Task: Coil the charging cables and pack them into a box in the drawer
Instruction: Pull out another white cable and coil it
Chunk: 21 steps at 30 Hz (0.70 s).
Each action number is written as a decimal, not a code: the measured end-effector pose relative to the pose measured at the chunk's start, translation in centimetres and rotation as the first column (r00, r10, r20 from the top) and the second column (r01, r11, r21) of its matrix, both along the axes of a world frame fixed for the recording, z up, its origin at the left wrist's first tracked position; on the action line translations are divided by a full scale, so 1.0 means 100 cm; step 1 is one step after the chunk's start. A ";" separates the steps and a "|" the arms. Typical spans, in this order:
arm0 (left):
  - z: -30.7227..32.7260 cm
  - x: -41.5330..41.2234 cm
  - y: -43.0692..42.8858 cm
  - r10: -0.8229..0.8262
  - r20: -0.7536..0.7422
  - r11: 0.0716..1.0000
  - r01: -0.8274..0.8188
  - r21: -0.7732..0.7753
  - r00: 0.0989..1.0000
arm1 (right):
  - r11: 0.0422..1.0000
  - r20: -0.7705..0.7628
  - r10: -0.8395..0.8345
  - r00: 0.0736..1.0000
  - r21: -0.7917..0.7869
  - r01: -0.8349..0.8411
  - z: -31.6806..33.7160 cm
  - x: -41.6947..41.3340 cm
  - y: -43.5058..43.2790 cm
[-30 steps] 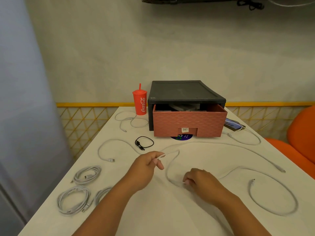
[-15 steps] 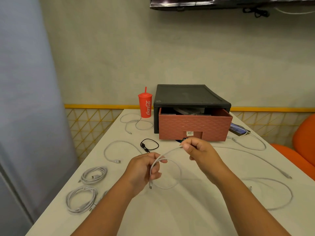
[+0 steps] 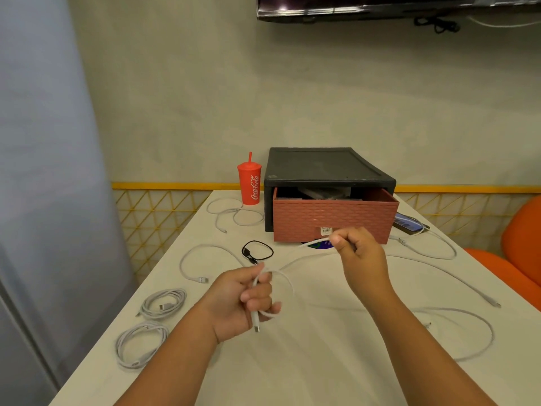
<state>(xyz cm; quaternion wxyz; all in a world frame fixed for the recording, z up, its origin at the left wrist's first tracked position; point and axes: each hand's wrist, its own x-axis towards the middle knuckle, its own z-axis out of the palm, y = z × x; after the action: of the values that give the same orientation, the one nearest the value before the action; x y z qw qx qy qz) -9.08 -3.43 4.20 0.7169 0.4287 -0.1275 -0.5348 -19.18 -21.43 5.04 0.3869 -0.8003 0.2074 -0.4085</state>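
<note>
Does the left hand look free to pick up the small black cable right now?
Probably not. The left hand is closed on the white cable being coiled. The black cable lies unobstructed just beyond it, so only that grip stands in the way.

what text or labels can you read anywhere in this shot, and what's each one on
"Coca-Cola": white script running up the side of the red plastic cup with a straw.
White barcode sticker on the front of the terracotta woven-pattern drawer: print too small to read.
Round blue and green sticker under the drawer front: mostly hidden, unreadable.
No other text is legible.
</note>
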 end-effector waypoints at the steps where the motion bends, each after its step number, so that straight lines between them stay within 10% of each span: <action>1: 0.001 0.002 0.000 0.048 -0.083 0.994 -0.056 -0.095 0.995 | 0.999 -0.094 0.016 0.995 -0.039 -0.019 -0.003 0.000 0.000; 5: 0.008 0.009 -0.002 0.281 -0.276 0.889 -0.358 -0.287 0.919 | 0.956 -0.501 0.147 0.853 -0.149 -0.252 -0.018 0.000 0.011; 9: 0.007 0.010 -0.007 0.450 -0.168 0.810 -0.480 -0.336 0.877 | 0.893 -0.651 0.277 0.707 -0.098 -0.440 -0.018 0.002 0.036; 12: 0.002 0.006 -0.011 0.531 0.169 0.829 -0.467 -0.309 0.830 | 0.837 -0.722 0.332 0.607 -0.071 -0.543 -0.009 0.002 0.051; 16: -0.007 -0.001 -0.013 0.341 0.830 0.873 -0.477 -0.104 0.441 | 0.801 -0.732 0.355 0.582 -0.083 -0.593 0.005 0.001 0.064; 21: -0.022 -0.001 -0.008 -0.034 0.985 0.930 -0.355 0.093 0.170 | 0.820 -0.639 0.268 0.721 -0.241 -0.519 0.012 -0.001 0.058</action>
<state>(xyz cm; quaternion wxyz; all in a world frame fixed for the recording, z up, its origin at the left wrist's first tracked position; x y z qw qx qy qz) -9.13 -4.20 2.00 0.4478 0.7845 -0.4231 -0.0710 -19.31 -15.59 6.27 0.2106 -0.9727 0.0469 -0.0850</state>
